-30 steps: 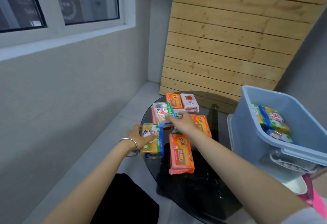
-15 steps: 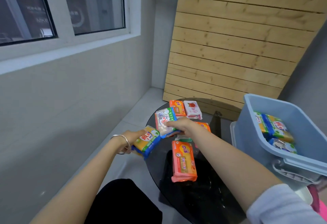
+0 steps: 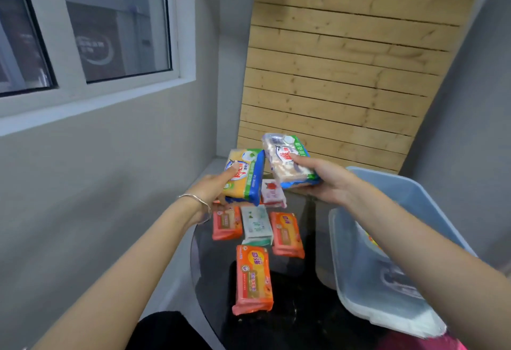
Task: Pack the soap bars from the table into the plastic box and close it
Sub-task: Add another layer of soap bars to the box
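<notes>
Hands first: your left hand [image 3: 210, 193] grips a yellow rectangular soap pack with a blue and green edge [image 3: 243, 176]. The thumb is pressed on its printed face, and the fingers are hidden behind it. Your right hand [image 3: 327, 183] pinches a pale rectangular soap pack with a green edge [image 3: 287, 160], thumb on top and fingers curled beneath.

Both packs are held side by side, almost touching, above the far edge of the round black glass table [image 3: 210, 266]. Each long axis runs away from you with the printed face up. The pale pack's far end leans left.

Five packs lie flat on the table:
- An orange pack [image 3: 253, 277] lies nearest you, long axis near to far.
- Two orange packs [image 3: 286, 233] [image 3: 226, 222] flank a white and green pack [image 3: 255, 222].
- A white and red pack [image 3: 272, 193] lies partly under the held ones.

The light blue plastic box [image 3: 414, 200] stands open at the table's right edge. Your right forearm crosses in front of it. A slatted wooden panel [image 3: 331, 73] leans behind.
</notes>
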Available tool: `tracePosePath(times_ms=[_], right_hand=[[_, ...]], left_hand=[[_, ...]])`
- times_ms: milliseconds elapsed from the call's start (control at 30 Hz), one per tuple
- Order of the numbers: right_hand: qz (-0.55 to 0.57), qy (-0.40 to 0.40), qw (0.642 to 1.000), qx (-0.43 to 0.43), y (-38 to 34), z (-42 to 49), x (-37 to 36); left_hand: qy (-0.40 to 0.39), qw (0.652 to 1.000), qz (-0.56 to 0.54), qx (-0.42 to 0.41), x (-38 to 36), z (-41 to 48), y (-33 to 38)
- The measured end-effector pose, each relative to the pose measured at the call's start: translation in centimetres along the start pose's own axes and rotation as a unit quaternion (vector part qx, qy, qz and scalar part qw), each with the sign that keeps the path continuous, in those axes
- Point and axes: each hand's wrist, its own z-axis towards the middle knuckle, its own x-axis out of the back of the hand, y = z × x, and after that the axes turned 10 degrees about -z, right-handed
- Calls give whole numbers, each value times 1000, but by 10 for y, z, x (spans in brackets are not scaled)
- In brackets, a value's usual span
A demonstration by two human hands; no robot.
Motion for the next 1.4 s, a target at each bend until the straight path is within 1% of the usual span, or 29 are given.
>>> tracePosePath(times_ms=[133,200,300,433,567,700,767,833,967,1033,1233,1400], right_hand=[[37,46,998,9,-13,-42,62],[35,76,996,-10,-8,-58,93],[7,120,991,-54,12,-74,135],[-35,115,988,-100,46,-84,169],[-33,103,987,-116,73,-75,173],[-83,102,980,-152,92,-54,168],[-89,93,976,-173,98,-46,165],[-102,81,975,-182,100,-43,165],[-226,91,953,-178,98,-42,172],[-260,90,944,-182,97,-41,174],[-300,71,929,-205,102,-36,179],[-330,69,920,-198,92,-44,177]], left_hand=[[-65,997,-13,-29,-55,1,18],[-89,995,-19,-32,-82,0,19],[-114,993,-32,-14,-117,-3,14],[-150,986,-70,6,-148,-8,11],[-180,981,-75,9,-166,-9,7],[-179,981,-78,19,-173,-5,5],[-179,982,-68,13,-171,-3,3],[-177,983,-57,6,-169,0,2],[-182,983,-24,-2,-168,0,-3],[-183,983,-23,-4,-170,-1,-5],[-196,980,-35,0,-183,0,-9],[-216,976,-17,4,-202,-2,-5]])
